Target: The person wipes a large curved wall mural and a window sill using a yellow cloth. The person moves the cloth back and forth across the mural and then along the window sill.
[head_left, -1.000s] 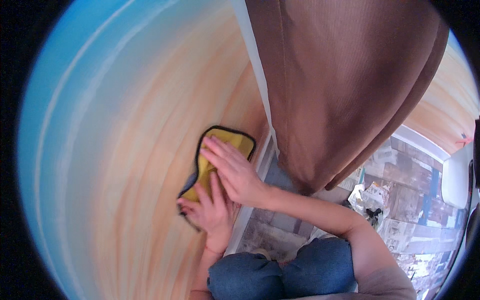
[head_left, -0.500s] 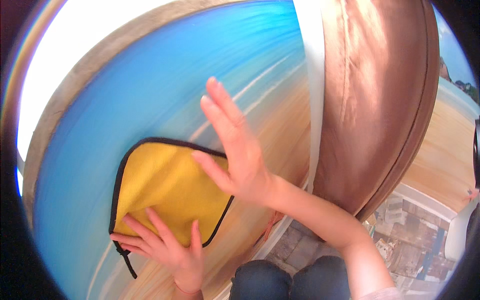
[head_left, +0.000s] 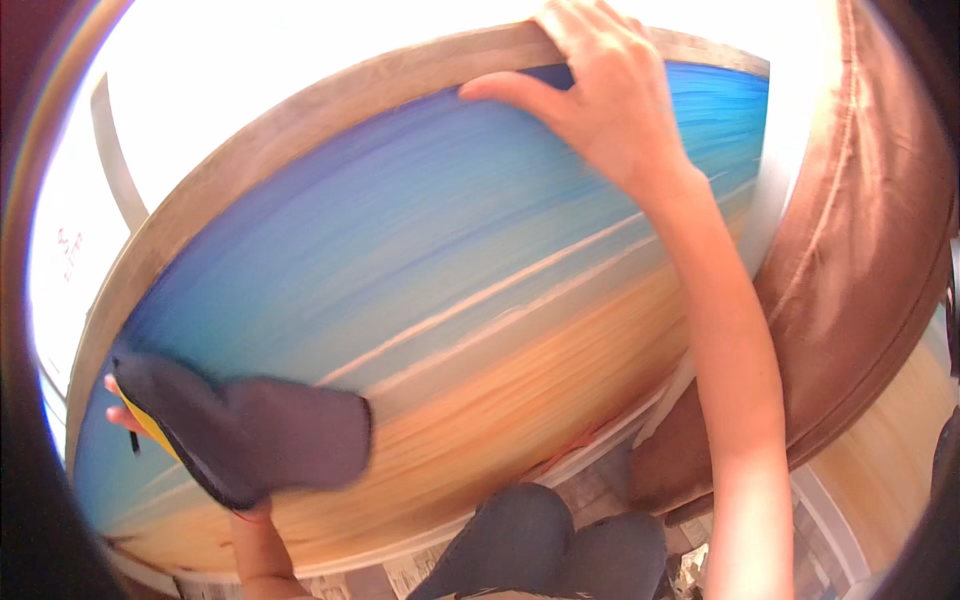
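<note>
**Two hands on a big painted canvas, one with a cloth**

Both hands are on the painting (head_left: 480, 300), a large canvas with blue bands up top fading to orange at the bottom and a pale wooden frame round the edge. Right hand (head_left: 600, 90) is up at the top edge, fingers curled over the frame (head_left: 330, 95) and thumb pressed on the blue part, so it's gripping the rim. Left hand (head_left: 135, 425) is down at the lower left and mostly hidden behind a cloth (head_left: 255, 435), dark grey on the side facing the camera with a bit of yellow peeking out at its left edge. Only a fingertip or two and the wrist show, closed round the cloth as far as I can see. The cloth lies flat against the canvas where blue meets orange. A brown cushion (head_left: 860, 260) sits just to the right of the canvas, and knees in blue jeans (head_left: 540, 550) are at the bottom
</note>
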A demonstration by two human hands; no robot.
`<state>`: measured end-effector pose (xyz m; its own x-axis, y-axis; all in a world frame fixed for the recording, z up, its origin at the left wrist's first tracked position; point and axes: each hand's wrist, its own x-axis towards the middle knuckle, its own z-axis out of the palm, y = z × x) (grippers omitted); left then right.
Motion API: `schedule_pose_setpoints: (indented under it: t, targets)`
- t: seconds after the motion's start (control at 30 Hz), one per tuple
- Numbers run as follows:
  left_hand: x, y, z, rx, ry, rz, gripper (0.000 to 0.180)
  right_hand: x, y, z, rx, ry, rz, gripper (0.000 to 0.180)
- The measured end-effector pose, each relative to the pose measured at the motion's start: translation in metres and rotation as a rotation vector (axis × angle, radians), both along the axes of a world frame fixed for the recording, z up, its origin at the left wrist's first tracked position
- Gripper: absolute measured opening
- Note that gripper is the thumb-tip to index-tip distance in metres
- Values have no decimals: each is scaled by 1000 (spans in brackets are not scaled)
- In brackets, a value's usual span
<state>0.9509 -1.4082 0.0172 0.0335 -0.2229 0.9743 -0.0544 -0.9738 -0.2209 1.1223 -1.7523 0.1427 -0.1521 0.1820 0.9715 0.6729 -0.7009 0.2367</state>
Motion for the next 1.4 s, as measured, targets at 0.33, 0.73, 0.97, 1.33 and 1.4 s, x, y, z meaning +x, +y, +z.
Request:
schedule_pose_setpoints:
  t: [0.33, 0.73, 0.97, 1.33, 1.4]
  targets:
    - [-46, 34, 150, 196, 208, 247, 89, 12, 4, 3, 58, -103, 20, 51]
    - [-24, -5, 228, 389, 792, 235, 83, 18, -13, -9, 105, -136, 29, 52]
    - [27, -2, 213, 417, 1121, 39, 80, 14, -6, -8, 40, -76, -41, 60]
    - [106, -28, 242, 401, 1572, -299, 76, -8, 1, 5, 79, 190, 5, 45]
    - [100, -30, 249, 352, 1585, -308, 76, -19, 7, 9, 71, 304, -11, 39]
